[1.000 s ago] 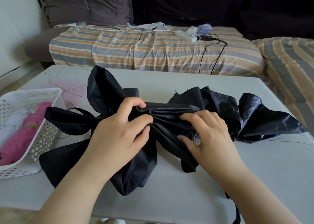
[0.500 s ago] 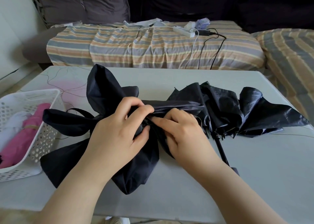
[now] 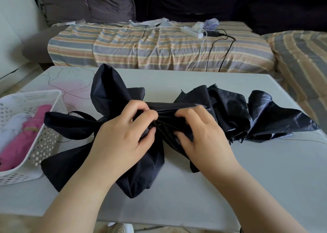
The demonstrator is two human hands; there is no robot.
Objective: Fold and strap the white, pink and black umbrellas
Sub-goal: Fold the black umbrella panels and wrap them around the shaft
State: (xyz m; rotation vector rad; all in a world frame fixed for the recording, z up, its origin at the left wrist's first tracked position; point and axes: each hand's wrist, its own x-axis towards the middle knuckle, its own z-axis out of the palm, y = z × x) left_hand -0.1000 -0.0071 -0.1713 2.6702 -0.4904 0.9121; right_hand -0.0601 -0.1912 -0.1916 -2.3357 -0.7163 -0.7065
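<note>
Black crumpled nylon umbrella (image 3: 177, 112) at frame centre, both grips, left (image 3: 123, 133) and right (image 3: 200, 132), pinching its folds, probably wants flaps smoothed evenly before rolling.

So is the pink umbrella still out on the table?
No, the pink umbrella lies inside the white basket, beside something white.

Right hand (image 3: 200, 133) back rightward, newly gripping black umbrella (image 3: 230, 112) folds.
</note>
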